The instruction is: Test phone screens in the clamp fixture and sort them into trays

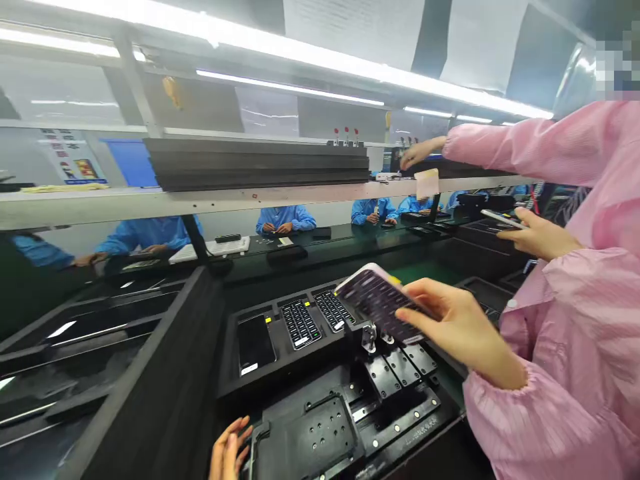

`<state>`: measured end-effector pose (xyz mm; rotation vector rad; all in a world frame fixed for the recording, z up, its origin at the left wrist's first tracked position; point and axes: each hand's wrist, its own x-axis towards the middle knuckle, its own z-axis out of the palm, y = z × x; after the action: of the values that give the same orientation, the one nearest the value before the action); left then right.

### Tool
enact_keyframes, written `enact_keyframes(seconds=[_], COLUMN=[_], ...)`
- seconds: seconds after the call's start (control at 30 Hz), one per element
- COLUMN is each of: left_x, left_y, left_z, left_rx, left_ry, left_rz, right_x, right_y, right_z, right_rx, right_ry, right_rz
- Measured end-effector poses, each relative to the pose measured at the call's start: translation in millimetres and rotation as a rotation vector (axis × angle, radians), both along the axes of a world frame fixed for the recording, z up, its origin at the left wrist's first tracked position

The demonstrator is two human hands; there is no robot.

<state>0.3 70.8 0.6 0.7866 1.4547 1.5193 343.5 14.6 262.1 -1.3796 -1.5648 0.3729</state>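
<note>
Bright overhead strip lights [350, 63], edges warped — sharp

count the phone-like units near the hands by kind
Dark blank unit in the tray: 1
Grid-patterned units in the tray: 2
Grid-patterned unit in the right hand: 1
Slim unit in a co-worker's hand: 1
Total: 5

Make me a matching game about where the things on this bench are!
Things:
1. phone
2. left hand
3. black trays

Places:
A. stacked on the upper shelf
B. at the edge of the black fixture
C. held in the right hand

Pairs: 1-C, 2-B, 3-A.
</note>
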Motion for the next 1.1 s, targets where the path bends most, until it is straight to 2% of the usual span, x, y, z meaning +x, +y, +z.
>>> enact_keyframes(seconds=[0.03,0.1,0.2,0.3,0.4,0.53,0.67,0.77,0.9,1.0,1.1], left_x=[2.3,5.9,7.8,7.3,7.0,8.4,10.6,10.4,8.2,8.2,9.6], left_y=[-3.4,-9.0,-14.6,-18.0,-20.7,-24.1,-24.5,-21.2,-14.2,-8.8,-5.2], left_z=[3.7,9.1,11.6,11.5,12.5,16.0,19.5,21.9,30.0,37.8,42.6], left_rx=[0.013,0.035,0.075,0.108,0.127,0.151,0.178,0.169,0.142,0.150,0.175], left_ry=[0.015,0.040,0.041,0.019,0.027,0.089,0.174,0.232,0.424,0.598,0.631], left_rz=[-0.023,-0.063,-0.094,-0.103,-0.135,-0.160,-0.206,-0.251,-0.376,-0.471,-0.500], right_x=[-21.3,-61.7,-109.0,-133.8,-139.2,-134.3,-131.8,-131.3,-129.6,-124.7,-114.5], right_y=[4.7,18.0,41.3,62.1,79.5,95.7,99.2,97.5,93.2,84.0,69.6], right_z=[-3.2,-21.7,-67.2,-110.1,-135.1,-150.1,-166.1,-180.4,-189.8,-181.2,-165.7], right_rx=[-0.048,-0.127,-0.238,-0.375,-0.507,-0.663,-0.742,-0.646,-0.474,-0.357,-0.221], right_ry=[-0.028,-0.136,-0.342,-0.474,-0.510,-0.507,-0.499,-0.511,-0.579,-0.456,-0.201], right_rz=[0.130,0.331,0.495,0.576,0.663,0.784,0.788,0.711,0.494,0.429,0.390])
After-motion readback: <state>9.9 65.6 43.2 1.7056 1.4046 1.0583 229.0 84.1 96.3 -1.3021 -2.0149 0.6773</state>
